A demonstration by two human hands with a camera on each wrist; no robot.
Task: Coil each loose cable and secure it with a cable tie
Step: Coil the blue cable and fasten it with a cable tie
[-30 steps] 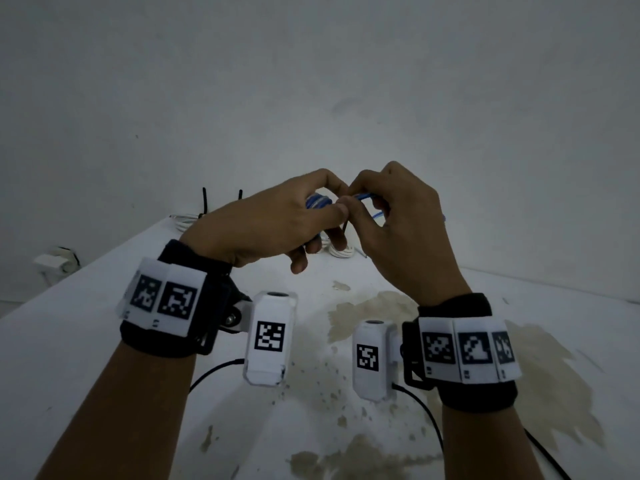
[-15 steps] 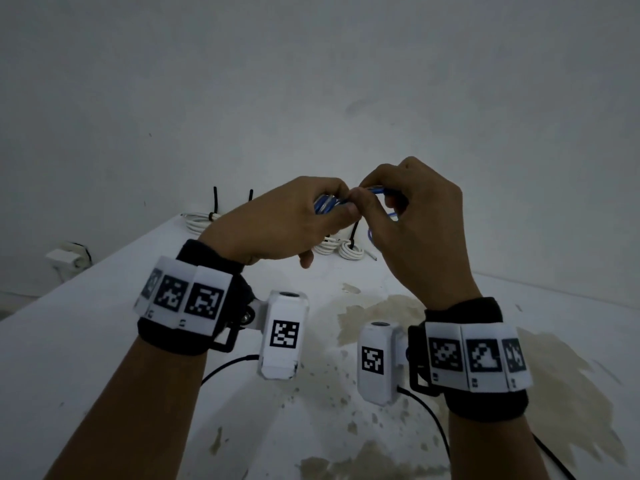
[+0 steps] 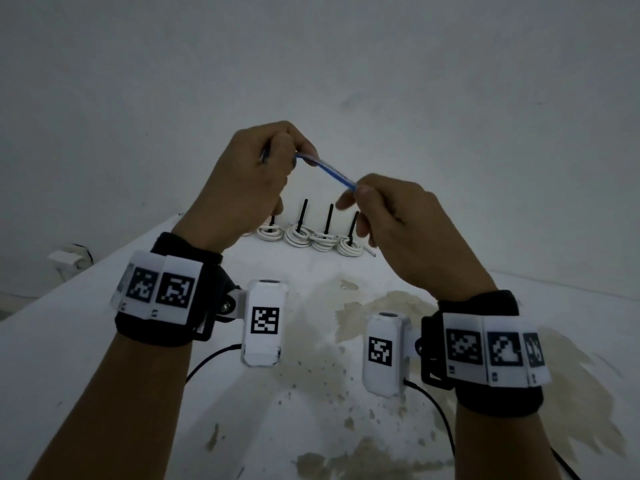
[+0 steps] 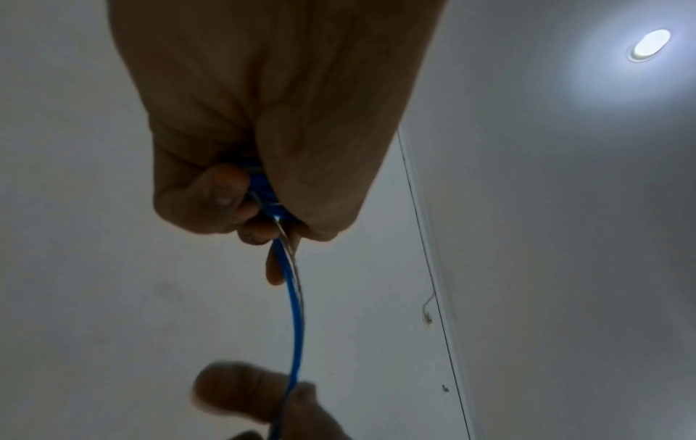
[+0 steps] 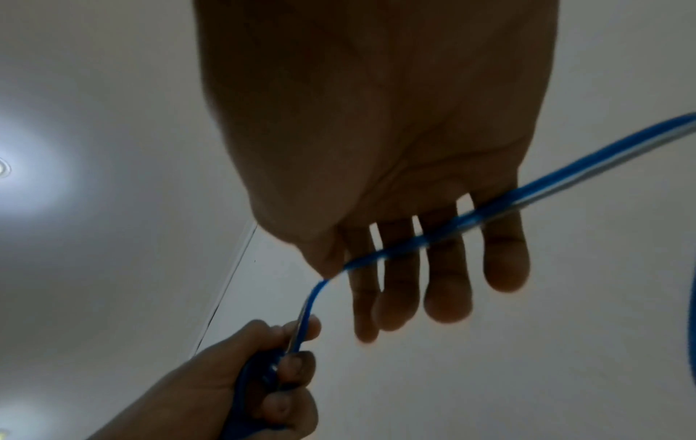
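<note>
A: What's the biggest thing under the hands?

B: The bench (image 3: pixel 86 341), white with brownish stains, spreading below both wrists.

A: And on it?

B: Beyond the hands, at the far edge by the wall, four white cable coils (image 3: pixel 311 239) lie in a row, each with a black cable tie (image 3: pixel 304 211) sticking up from it. The leftmost coil is partly hidden behind the left wrist.

A: Now the hands themselves.

B: The left hand (image 3: pixel 249 178) is raised higher, fingers curled tight into a fist around a bunched blue cable (image 3: pixel 327 169). The right hand (image 3: pixel 405 233) sits lower and to its right, pinching the same cable between thumb and forefinger, its other fingers nearly straight and spread.

A: Where does the cable run?

B: A short stretch runs slanting down from the left fist to the right pinch, clear of the bench. In the right wrist view it passes on across the right fingers (image 5: pixel 448 268) and off past the hand. A pale strand lies alongside the blue.
</note>
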